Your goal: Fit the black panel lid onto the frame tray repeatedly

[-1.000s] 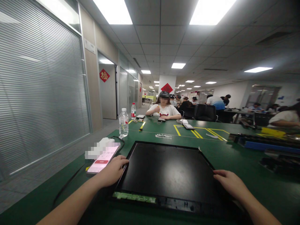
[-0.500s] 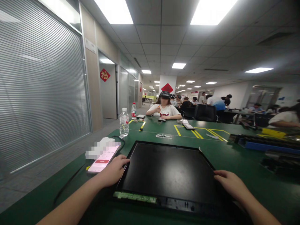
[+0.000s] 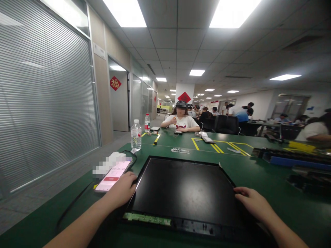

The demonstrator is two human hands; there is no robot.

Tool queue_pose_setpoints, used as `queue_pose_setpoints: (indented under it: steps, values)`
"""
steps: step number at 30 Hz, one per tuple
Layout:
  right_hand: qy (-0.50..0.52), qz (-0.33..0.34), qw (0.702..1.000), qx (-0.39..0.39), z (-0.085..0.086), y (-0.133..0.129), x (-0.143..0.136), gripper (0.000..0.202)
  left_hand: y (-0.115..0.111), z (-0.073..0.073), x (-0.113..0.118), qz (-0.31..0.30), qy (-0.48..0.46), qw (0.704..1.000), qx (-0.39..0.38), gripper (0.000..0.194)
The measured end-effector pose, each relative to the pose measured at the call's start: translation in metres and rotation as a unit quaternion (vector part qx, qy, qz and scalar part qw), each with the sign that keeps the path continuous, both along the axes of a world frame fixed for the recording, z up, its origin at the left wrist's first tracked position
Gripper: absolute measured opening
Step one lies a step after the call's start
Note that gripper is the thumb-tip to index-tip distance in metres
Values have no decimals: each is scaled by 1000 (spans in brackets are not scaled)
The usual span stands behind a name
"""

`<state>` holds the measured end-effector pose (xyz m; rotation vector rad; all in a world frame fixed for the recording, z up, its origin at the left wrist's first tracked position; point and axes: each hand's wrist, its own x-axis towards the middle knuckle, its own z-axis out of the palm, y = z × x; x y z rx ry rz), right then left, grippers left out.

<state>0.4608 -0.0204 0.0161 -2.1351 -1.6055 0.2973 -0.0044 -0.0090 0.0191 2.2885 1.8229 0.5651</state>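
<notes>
A black flat display panel (image 3: pixel 178 187) lies face up on the green table in front of me. A green circuit board strip (image 3: pixel 147 218) shows along the left part of its near edge. My left hand (image 3: pixel 125 187) grips the panel's left edge, its fingers bent and the fingertips partly hidden at the frame. At the opposite edge, my right hand (image 3: pixel 250 199) has thumb and fingers closed on the right side of the frame. Close by my left hand lies a phone (image 3: pixel 112 179) with a lit pink screen.
A water bottle (image 3: pixel 136 135) stands beyond the phone, and a black cable (image 3: pixel 73 203) runs down the left. Small metal parts (image 3: pixel 180 150) lie past the panel. Dark parts with a blue piece (image 3: pixel 289 161) sit at right. Across the table (image 3: pixel 165 143), a co-worker (image 3: pixel 181 120) handles a small device.
My left hand has drawn back slightly toward me along the panel's left edge, its fingertips now less over the screen. My right hand stays at the right edge.
</notes>
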Motion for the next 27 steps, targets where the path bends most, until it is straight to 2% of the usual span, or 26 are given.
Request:
queue_pose_setpoints:
  steps: [7, 10, 12, 15, 20, 23, 27]
  values:
    - [-11, 5, 1000, -1, 1, -1, -2, 36, 2, 0, 1, 14, -81, 997, 14, 30]
    - [-19, 3, 1000, -2, 1, 0, -1, 35, 0, 8, 2, 43, -158, 987, -5, 29]
    - [-22, -1, 1000, -8, 1, 0, 0, 35, -1, 12, 2, 75, -233, 969, -43, 33]
    - [-21, -1, 1000, -10, 0, 1, 2, 34, -2, 15, 4, 118, -355, 921, -107, 37]
    - [-17, 4, 1000, 4, -5, 3, 7, 33, -3, 16, 13, 138, -554, 804, -168, 42]
    - [-14, 5, 1000, 12, -7, 3, 9, 32, -3, 15, 17, 139, -611, 751, -207, 50]
    - [-18, 1, 1000, 6, -6, 3, 7, 32, -1, 9, 17, 107, -654, 706, -250, 57]
